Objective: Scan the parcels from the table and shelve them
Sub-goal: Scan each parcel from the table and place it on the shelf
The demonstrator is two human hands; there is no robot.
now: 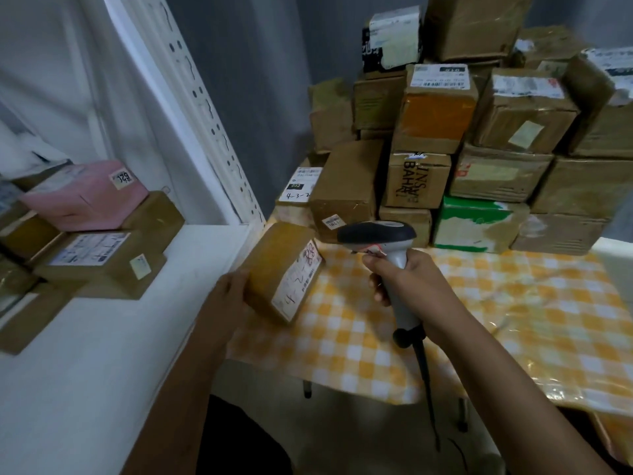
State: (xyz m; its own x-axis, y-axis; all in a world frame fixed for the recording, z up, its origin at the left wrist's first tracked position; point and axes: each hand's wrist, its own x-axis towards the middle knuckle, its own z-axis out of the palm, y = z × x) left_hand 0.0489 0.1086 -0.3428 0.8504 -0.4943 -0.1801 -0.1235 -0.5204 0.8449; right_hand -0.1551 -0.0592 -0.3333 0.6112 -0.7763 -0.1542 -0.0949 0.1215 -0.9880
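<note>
- the left hand (230,293) holds a small brown parcel (282,270) by its near end, tilted over the desk's (513,303) left edge, just beside the white shelf (102,354); its fingers are hidden behind the box.
- the right hand (411,286) has its fingers wrapped round the handle of a grey scanner (380,240), whose head sits just right of the parcel's handwritten label (298,279).
- more stacked parcels (479,149) fill the back of the checked desk.
- a pink box (82,197) and brown boxes lie on the shelf.

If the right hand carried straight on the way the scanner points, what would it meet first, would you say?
Probably the held parcel: the right hand aims the scanner left at its labelled face, with only a small gap showing, though depth is unclear.
</note>
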